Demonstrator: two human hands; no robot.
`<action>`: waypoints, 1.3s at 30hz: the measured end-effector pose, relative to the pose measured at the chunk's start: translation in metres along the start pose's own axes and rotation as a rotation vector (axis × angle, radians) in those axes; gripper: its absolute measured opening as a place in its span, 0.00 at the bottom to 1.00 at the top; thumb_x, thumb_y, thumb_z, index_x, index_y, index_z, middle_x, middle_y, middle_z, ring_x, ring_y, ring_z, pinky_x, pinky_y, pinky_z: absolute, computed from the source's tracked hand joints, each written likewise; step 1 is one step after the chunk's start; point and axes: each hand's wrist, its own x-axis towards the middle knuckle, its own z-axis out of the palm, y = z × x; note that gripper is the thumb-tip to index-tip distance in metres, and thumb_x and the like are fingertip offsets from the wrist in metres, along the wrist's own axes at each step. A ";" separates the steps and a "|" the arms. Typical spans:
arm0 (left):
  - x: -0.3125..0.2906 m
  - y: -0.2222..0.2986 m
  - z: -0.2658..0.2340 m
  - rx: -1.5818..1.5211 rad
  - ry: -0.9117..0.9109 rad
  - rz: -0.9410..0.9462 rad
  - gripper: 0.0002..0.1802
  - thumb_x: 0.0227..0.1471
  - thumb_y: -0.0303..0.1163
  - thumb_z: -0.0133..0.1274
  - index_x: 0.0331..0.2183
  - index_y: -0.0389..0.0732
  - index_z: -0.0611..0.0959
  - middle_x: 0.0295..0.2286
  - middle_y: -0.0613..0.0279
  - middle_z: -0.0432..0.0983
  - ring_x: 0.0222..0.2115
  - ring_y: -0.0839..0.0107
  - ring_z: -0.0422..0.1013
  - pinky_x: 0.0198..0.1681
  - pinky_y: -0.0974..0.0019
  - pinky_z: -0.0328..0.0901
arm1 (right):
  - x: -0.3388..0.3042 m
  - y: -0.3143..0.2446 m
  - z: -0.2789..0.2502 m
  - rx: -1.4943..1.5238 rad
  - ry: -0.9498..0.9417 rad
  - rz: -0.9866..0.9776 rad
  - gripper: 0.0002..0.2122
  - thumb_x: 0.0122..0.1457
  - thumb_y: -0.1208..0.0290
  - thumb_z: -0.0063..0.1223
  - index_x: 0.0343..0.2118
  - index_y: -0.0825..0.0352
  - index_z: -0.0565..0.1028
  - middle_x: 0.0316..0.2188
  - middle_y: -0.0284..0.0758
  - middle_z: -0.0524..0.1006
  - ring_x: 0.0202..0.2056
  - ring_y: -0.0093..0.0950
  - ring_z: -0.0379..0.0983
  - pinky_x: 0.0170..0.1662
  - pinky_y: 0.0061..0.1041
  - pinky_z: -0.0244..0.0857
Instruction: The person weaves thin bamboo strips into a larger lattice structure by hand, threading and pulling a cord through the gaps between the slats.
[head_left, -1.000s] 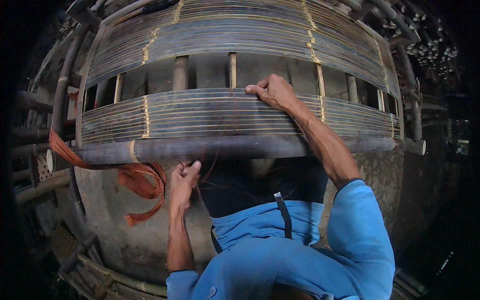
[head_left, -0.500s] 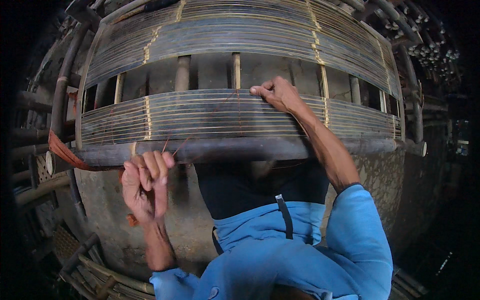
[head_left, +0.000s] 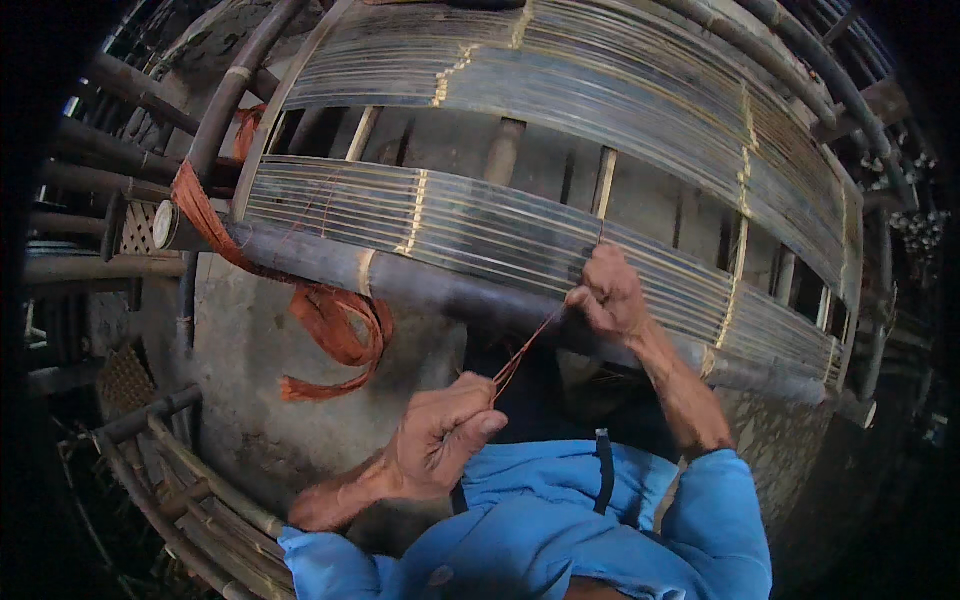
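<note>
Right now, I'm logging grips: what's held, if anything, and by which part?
Thin reddish strands: the left hand grips the lower end of their visible stretch, the right hand the upper.

Light is dim and uneven, with a grey sheen on the stretched strands (head_left: 500, 228) and deep shadow beneath the dark pole (head_left: 440, 290). The fisheye bows straight edges (the black corners swallow detail), and fine texture softens toward the rim.

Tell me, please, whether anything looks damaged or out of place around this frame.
Nothing looks clearly damaged. Only the orange strip stands out: it dangles in a loose curl below the dark pole, whereas the red threads between the left hand and right hand look taut.
</note>
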 end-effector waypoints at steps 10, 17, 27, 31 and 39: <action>-0.075 -0.109 -0.051 -0.362 0.722 -0.862 0.16 0.64 0.38 0.51 0.34 0.34 0.83 0.38 0.56 0.78 0.43 0.62 0.75 0.50 0.61 0.69 | 0.100 -0.002 0.009 -0.014 -0.191 0.140 0.12 0.58 0.73 0.58 0.45 0.63 0.78 0.38 0.41 0.76 0.45 0.44 0.72 0.48 0.42 0.69; -0.109 -0.102 -0.144 0.854 0.873 -0.559 0.19 0.58 0.32 0.60 0.50 0.36 0.78 0.44 0.54 0.74 0.47 0.59 0.71 0.48 0.58 0.67 | 0.201 0.048 0.075 -0.524 -0.535 -0.142 0.11 0.62 0.74 0.49 0.46 0.63 0.78 0.44 0.41 0.78 0.49 0.41 0.72 0.47 0.41 0.72; 0.024 -0.149 -0.239 1.302 0.740 -0.120 0.39 0.52 0.44 0.63 0.58 0.29 0.73 0.58 0.38 0.65 0.62 0.41 0.58 0.65 0.43 0.52 | 0.235 0.020 0.133 0.262 0.018 0.241 0.14 0.68 0.60 0.49 0.37 0.67 0.80 0.30 0.46 0.82 0.35 0.42 0.81 0.39 0.36 0.72; 0.069 -0.165 -0.297 1.434 0.645 -0.047 0.37 0.59 0.51 0.55 0.58 0.33 0.73 0.60 0.42 0.64 0.62 0.44 0.58 0.67 0.46 0.49 | 0.212 -0.021 0.148 -0.155 -0.280 0.393 0.20 0.68 0.52 0.46 0.36 0.67 0.80 0.30 0.49 0.81 0.34 0.49 0.79 0.37 0.44 0.71; 0.109 -0.169 -0.315 1.408 0.489 -0.183 0.28 0.61 0.55 0.49 0.34 0.35 0.82 0.42 0.47 0.75 0.44 0.49 0.70 0.57 0.45 0.55 | 0.205 -0.018 0.143 -0.337 -0.249 0.385 0.21 0.67 0.47 0.45 0.35 0.61 0.82 0.27 0.50 0.80 0.31 0.52 0.78 0.36 0.49 0.71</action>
